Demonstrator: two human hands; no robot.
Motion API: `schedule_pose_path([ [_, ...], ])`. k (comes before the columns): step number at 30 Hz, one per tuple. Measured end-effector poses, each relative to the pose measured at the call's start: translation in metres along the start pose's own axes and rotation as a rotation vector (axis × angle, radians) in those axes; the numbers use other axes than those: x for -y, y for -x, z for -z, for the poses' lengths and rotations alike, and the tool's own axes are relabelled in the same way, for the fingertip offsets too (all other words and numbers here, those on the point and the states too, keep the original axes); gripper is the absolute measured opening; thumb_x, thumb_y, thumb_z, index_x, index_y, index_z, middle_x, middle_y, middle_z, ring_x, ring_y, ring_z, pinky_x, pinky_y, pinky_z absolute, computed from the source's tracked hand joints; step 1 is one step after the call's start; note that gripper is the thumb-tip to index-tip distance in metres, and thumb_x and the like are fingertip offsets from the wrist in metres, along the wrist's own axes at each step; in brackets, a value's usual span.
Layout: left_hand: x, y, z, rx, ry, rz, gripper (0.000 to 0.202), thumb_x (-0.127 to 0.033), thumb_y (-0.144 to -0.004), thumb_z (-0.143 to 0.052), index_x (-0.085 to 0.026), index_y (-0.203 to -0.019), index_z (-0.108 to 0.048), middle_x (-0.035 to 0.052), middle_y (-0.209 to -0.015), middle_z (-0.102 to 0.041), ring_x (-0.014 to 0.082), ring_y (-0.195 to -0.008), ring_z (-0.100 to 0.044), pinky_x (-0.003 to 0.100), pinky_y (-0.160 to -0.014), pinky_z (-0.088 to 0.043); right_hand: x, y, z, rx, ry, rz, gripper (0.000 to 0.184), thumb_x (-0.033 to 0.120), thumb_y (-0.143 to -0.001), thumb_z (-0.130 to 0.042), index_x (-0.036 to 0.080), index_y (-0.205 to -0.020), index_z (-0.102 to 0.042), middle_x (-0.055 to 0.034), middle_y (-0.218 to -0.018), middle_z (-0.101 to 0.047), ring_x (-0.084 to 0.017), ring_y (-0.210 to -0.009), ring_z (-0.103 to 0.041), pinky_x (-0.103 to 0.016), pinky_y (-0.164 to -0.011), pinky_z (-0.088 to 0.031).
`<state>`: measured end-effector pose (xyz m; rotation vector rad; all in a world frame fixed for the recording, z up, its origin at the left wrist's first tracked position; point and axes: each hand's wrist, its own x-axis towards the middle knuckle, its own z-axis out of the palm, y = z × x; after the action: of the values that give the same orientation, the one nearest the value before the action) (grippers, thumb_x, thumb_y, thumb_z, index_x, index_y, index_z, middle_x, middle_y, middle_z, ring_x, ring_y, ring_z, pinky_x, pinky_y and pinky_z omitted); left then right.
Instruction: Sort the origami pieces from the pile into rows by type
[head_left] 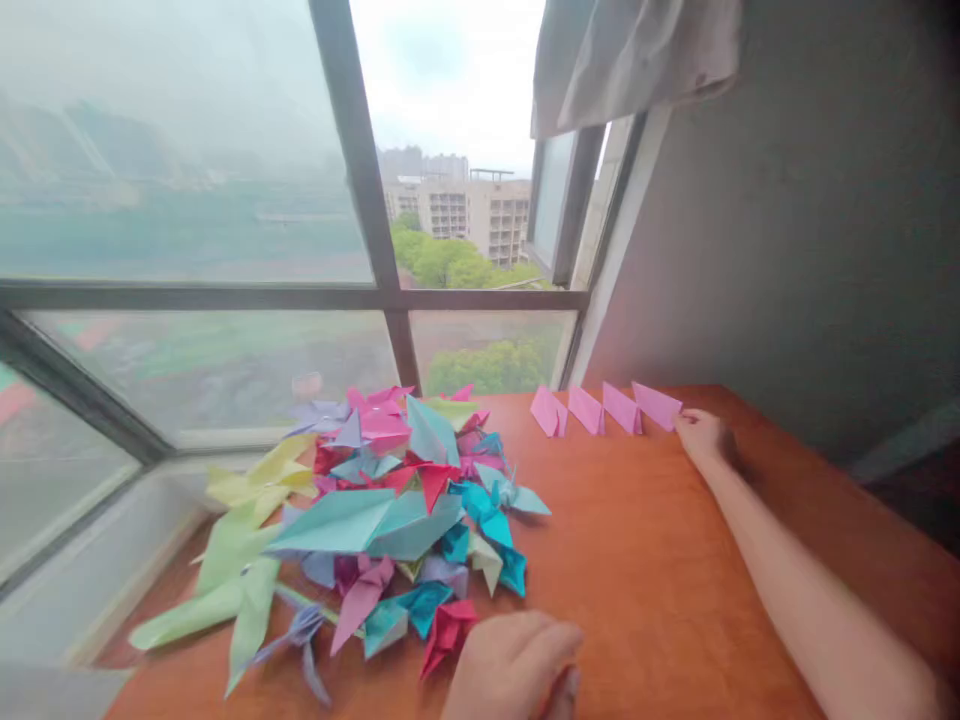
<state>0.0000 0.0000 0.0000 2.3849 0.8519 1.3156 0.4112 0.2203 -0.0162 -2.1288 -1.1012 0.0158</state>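
Observation:
My right hand reaches across the table and pinches the right end of a folded pink paper. That paper is the rightmost of a row of several like pieces standing on edge, among them a folded pink paper just to its left. My left hand is at the near edge of the view with its fingers curled in; whether anything is inside them is hidden. Beside it lies a red folded paper piece, part of a heap of paper cranes and other folded shapes, including a large light-blue paper piece.
The brown wooden table stands against a framed window, with the heap on its left half. A grey wall rises at the right. A pale cloth hangs above. Light-green folded paper lies near the left edge.

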Motion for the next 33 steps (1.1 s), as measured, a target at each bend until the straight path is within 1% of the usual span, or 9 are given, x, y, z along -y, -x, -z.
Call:
schedule_pose_path([
  [3, -0.004, -0.007, 0.010, 0.046, 0.040, 0.030, 0.030, -0.008, -0.079, -0.049, -0.022, -0.104, -0.056, 0.0034, -0.076, -0.070, 0.0158, -0.062, -0.065, 0.023, -0.057, -0.048, 0.003, 0.014, 0.010, -0.033, -0.022, 0.016, 0.039, 0.039, -0.077, -0.054, 0.013, -0.095, -0.076, -0.0168, -0.094, -0.074, -0.027, -0.076, -0.065, -0.031, -0.059, -0.041],
  [6, -0.011, -0.015, 0.021, 0.078, 0.080, 0.087, 0.025, -0.009, -0.082, -0.048, -0.022, -0.102, -0.056, 0.0037, -0.075, -0.068, 0.0153, -0.063, -0.064, 0.023, -0.057, -0.047, 0.010, 0.039, 0.016, -0.018, -0.056, 0.058, 0.039, 0.040, -0.077, -0.051, 0.014, -0.094, -0.076, -0.0150, -0.094, -0.074, -0.026, -0.078, -0.065, -0.031, -0.063, -0.044],
  [12, -0.021, -0.023, 0.047, 0.059, 0.069, 0.201, 0.025, -0.011, -0.090, -0.047, -0.023, -0.111, -0.056, 0.0058, -0.088, -0.070, 0.0166, -0.077, -0.066, 0.024, -0.068, -0.051, 0.034, 0.113, 0.022, 0.157, -0.149, 0.186, 0.036, 0.049, -0.075, -0.055, 0.021, -0.082, -0.076, -0.0071, -0.086, -0.076, -0.024, -0.077, -0.068, -0.030, -0.067, -0.049],
  [15, -0.020, -0.026, 0.069, 0.043, -0.032, 0.210, 0.026, -0.013, -0.092, -0.047, -0.023, -0.114, -0.057, 0.0071, -0.096, -0.070, 0.0176, -0.085, -0.067, 0.026, -0.074, -0.052, 0.044, 0.148, 0.025, 0.253, -0.198, 0.240, 0.036, 0.049, -0.077, -0.053, 0.022, -0.082, -0.075, -0.0057, -0.085, -0.076, -0.024, -0.081, -0.069, -0.029, -0.070, -0.051],
  [19, -0.005, -0.027, 0.111, -0.013, -0.323, 0.205, 0.024, -0.019, -0.093, -0.049, -0.023, -0.114, -0.060, 0.0089, -0.110, -0.069, 0.0213, -0.099, -0.066, 0.030, -0.084, -0.052, 0.049, 0.181, 0.026, 0.387, -0.235, 0.344, 0.034, 0.046, -0.079, -0.051, 0.021, -0.080, -0.074, -0.0067, -0.086, -0.075, -0.024, -0.079, -0.068, -0.031, -0.072, -0.051],
  [22, 0.015, -0.025, 0.142, -0.014, -0.533, 0.236, 0.022, -0.023, -0.093, -0.049, -0.023, -0.110, -0.063, 0.0080, -0.110, -0.069, 0.0232, -0.100, -0.066, 0.032, -0.085, -0.052, 0.049, 0.194, 0.024, 0.422, -0.214, 0.454, 0.032, 0.044, -0.083, -0.050, 0.022, -0.078, -0.071, -0.0062, -0.086, -0.074, -0.022, -0.077, -0.067, -0.032, -0.073, -0.050],
  [26, 0.039, -0.020, 0.176, 0.041, -0.715, 0.330, 0.024, -0.029, -0.090, -0.050, -0.022, -0.107, -0.065, 0.0088, -0.110, -0.069, 0.0262, -0.100, -0.066, 0.035, -0.084, -0.053, 0.049, 0.200, 0.023, 0.418, -0.167, 0.518, 0.032, 0.042, -0.086, -0.046, 0.022, -0.078, -0.069, -0.0058, -0.082, -0.072, -0.022, -0.075, -0.065, -0.032, -0.072, -0.048],
  [30, 0.053, -0.014, 0.200, 0.103, -0.778, 0.377, 0.026, -0.031, -0.090, -0.048, -0.021, -0.105, -0.066, 0.0098, -0.111, -0.068, 0.0281, -0.101, -0.065, 0.038, -0.086, -0.051, 0.050, 0.201, 0.023, 0.408, -0.156, 0.554, 0.032, 0.041, -0.087, -0.044, 0.021, -0.079, -0.068, -0.0065, -0.082, -0.070, -0.021, -0.074, -0.063, -0.031, -0.071, -0.047],
  [33, 0.058, -0.011, 0.212, 0.149, -0.776, 0.390, 0.027, -0.036, -0.090, -0.048, -0.021, -0.104, -0.066, 0.0092, -0.108, -0.069, 0.0274, -0.099, -0.065, 0.036, -0.084, -0.051, 0.050, 0.201, 0.023, 0.404, -0.152, 0.581, 0.031, 0.039, -0.088, -0.043, 0.021, -0.080, -0.067, -0.0065, -0.083, -0.070, -0.021, -0.075, -0.063, -0.031, -0.072, -0.046],
])
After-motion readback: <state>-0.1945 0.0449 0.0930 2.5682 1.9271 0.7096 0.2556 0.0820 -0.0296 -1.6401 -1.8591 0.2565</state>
